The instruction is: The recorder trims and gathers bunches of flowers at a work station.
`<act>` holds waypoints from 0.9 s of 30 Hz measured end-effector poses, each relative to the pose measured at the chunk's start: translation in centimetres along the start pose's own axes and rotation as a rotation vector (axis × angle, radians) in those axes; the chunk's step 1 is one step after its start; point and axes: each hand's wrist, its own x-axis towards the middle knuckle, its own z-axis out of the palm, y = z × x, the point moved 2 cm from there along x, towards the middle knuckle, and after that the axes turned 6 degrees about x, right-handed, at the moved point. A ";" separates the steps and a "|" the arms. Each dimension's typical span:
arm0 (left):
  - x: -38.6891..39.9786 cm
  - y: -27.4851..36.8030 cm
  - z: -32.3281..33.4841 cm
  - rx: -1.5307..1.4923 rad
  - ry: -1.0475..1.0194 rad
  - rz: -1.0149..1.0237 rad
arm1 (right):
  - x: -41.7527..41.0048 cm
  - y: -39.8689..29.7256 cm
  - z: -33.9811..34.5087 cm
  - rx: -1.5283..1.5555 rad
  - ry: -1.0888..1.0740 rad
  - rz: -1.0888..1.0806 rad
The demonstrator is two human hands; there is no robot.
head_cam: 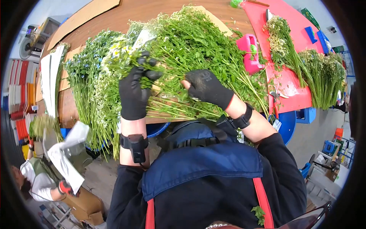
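Note:
Both my hands wear black work gloves; a bare thumb tip shows at the right one. My left hand (136,86) is closed around green stems, beside white-and-yellow daisy-like flowers (121,50). My right hand (207,87) grips thin leafy stems at the middle of the table. Behind and between the hands a large heap of leafy green stems (197,43) spreads over the wooden table (171,7). To the left of my left hand lie bundles of blue-flowered stems (85,63) and small white-flowered stems (104,106). Loose cut stems (171,108) lie at the near table edge.
A pink watering can (250,54) stands right of the heap. Pruning shears (275,97) lie on the red table covering (294,98), near more flower bundles (323,77). Blue tubs (287,126) stand below. At lower left a co-worker (43,177) holds white wrapping (64,160).

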 end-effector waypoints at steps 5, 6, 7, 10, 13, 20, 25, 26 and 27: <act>1.2 2.0 -6.0 -0.366 0.069 0.040 | -11.7 7.3 -2.4 -0.331 -0.053 0.121; 1.1 2.4 -6.6 -0.378 0.102 0.023 | -15.4 9.0 -3.3 -0.328 0.010 0.026; 0.6 2.3 -6.3 -0.383 0.113 0.032 | -19.1 11.3 -4.0 -0.390 -0.091 0.171; 0.2 -0.5 -4.4 -0.270 0.165 -0.092 | -25.9 13.8 -5.9 -0.619 -0.302 0.344; -0.1 -0.3 -4.2 -0.351 0.163 -0.127 | -25.0 14.0 -7.2 -0.638 -0.767 0.826; -0.7 0.4 -2.8 -0.305 0.043 -0.128 | -4.9 -0.6 -3.7 -0.036 0.171 -0.080; -3.1 1.1 -2.9 0.623 0.017 0.233 | 3.1 -6.7 -0.8 -0.142 0.264 -0.379; -3.5 1.0 -3.3 0.969 -0.038 0.440 | 3.8 -7.5 -0.4 -0.214 0.261 -0.393; -3.7 1.1 -3.6 0.968 -0.026 0.444 | 4.4 -7.8 -0.1 -0.289 0.258 -0.405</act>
